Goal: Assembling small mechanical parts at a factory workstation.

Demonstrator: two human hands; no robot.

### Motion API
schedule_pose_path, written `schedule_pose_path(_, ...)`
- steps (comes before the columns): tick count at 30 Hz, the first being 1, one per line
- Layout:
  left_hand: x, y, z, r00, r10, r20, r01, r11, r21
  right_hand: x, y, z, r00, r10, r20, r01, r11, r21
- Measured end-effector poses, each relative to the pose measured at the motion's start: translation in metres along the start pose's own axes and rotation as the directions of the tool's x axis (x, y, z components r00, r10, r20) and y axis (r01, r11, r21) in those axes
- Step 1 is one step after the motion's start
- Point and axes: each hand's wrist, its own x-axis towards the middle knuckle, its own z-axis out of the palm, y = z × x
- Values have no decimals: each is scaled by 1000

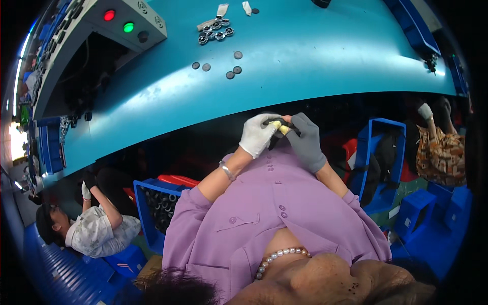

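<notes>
Blue plastic bin w/ dark rings sits low left under the teal worktable; another blue bin at right. Grey control box top left w/ round red + green lights. Bearings and dark discs lie on the table, well apart from the hands. Left hand, white glove, and right hand, grey glove, are both closed on a small black and yellow part just under the table edge, above the lap. Part's long axis runs roughly left-right; which end leads, can't tell.

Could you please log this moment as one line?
left hand: white glove, gripping small black part | right hand: grey glove, same part | above blue table
</notes>
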Motion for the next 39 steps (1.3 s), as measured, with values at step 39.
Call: schedule_pose_path(39,5,-30,10,936,-302,180,341,905,-256,-14,32,-21,835,401,376,-542,715,441)
